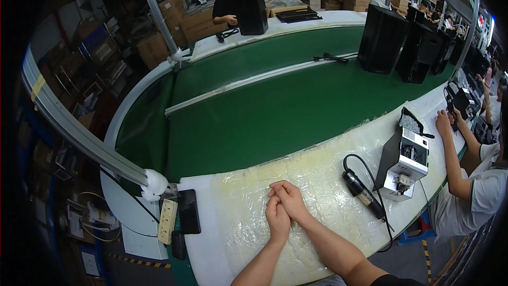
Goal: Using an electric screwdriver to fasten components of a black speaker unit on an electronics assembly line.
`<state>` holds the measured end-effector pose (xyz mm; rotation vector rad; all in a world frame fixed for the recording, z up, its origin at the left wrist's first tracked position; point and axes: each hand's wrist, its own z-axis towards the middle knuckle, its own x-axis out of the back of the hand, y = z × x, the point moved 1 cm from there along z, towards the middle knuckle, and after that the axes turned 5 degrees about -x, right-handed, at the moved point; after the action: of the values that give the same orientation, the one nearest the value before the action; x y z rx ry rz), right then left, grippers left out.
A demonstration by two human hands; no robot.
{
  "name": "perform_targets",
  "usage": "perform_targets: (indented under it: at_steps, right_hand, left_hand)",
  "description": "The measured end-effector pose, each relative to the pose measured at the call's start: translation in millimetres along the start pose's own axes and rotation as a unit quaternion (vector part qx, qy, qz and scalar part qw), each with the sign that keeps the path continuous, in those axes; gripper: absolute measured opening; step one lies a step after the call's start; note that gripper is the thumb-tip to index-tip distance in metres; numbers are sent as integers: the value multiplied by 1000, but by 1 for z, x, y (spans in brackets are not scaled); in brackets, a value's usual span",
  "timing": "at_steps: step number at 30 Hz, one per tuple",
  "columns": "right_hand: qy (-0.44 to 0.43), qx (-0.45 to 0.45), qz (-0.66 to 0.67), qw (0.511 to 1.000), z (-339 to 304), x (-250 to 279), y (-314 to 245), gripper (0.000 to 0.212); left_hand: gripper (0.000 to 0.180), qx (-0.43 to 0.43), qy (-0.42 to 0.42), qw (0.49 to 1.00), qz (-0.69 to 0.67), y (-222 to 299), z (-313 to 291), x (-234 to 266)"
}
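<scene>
My left hand [277,221] and my right hand [289,201] rest together above the plastic-covered worktop [248,222]. The fingers are drawn together and folded over one another, and no object shows in either hand. To the right of them lies a black handheld power screwdriver [364,195] with a looped black cable. Beyond it stands an open metal housing [406,161] with a black side panel and components inside. Neither hand touches the tool or the housing.
A green conveyor belt [254,111] runs past the worktop, carrying black speaker cabinets [383,37] at the far right. At left lie a phone [189,212] and a power strip [167,221]. A co-worker [471,190] sits at right; another person [225,5] stands across the belt.
</scene>
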<state>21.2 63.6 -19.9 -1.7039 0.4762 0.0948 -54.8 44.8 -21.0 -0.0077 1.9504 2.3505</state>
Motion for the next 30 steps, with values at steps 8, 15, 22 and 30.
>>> perform_targets:
  at_steps: [8, 15, 22, 30]
  right_hand:
    - [1, 2, -7, 1000, 0, 0, 0, 23]
    - [1, 4, -2, 1000, 0, -1, 1, 22]
    - [4, 7, -12, 1000, 0, -1, 0, 23]
    - [12, -21, 17, 1000, -4, -2, -5, 25]
  left_hand:
    - [18, -5, 1, 1000, -1, 0, 0, 0]
    - [18, -4, 5, 1000, 3, -1, 0, 1]
    - [17, -3, 1, 1000, 1, 0, 0, 1]
    - [20, 6, -10, 1000, -8, 0, -1, 1]
